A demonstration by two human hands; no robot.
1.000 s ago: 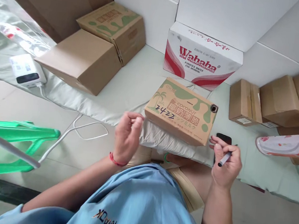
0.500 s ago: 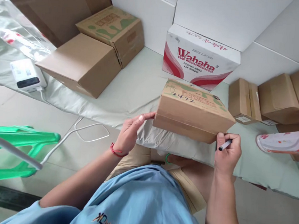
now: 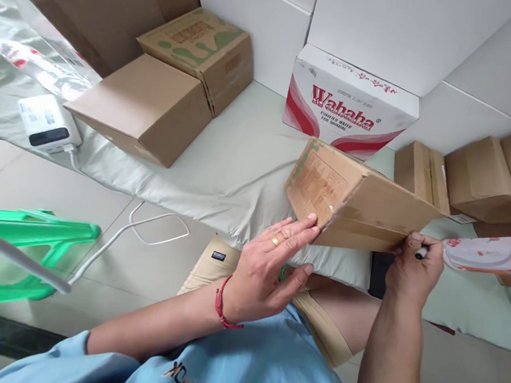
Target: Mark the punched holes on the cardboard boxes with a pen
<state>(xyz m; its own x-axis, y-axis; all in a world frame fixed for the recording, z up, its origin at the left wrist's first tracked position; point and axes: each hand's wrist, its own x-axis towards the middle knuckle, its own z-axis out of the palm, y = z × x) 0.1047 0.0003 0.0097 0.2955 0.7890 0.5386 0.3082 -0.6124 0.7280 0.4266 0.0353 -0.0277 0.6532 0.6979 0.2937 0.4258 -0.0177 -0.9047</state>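
Note:
A brown cardboard box [image 3: 377, 208] printed in green is tipped up at the front of the cloth-covered surface, one plain side and a printed end turned towards me. My left hand [image 3: 269, 264] lies with straight fingers against the lower corner of the printed end, thumb held apart. Gripped in my right hand [image 3: 413, 277] is a marker pen [image 3: 422, 252], its dark tip poking out. The same hand's fingers touch the box's lower right corner. The face with handwritten digits is hidden from view.
Behind stands a white and red water carton [image 3: 352, 107]. Brown boxes [image 3: 156, 102] sit at the left, more boxes [image 3: 481, 172] at the right. An orange and white bottle [image 3: 487, 252] lies close to my right hand. A white device [image 3: 49, 123] with a cable and a green stool [image 3: 30, 255] are left.
The box went from lying with its coconut print up to being tilted and turned, showing its side and end. My left hand moved right onto its corner; my right hand took the right corner.

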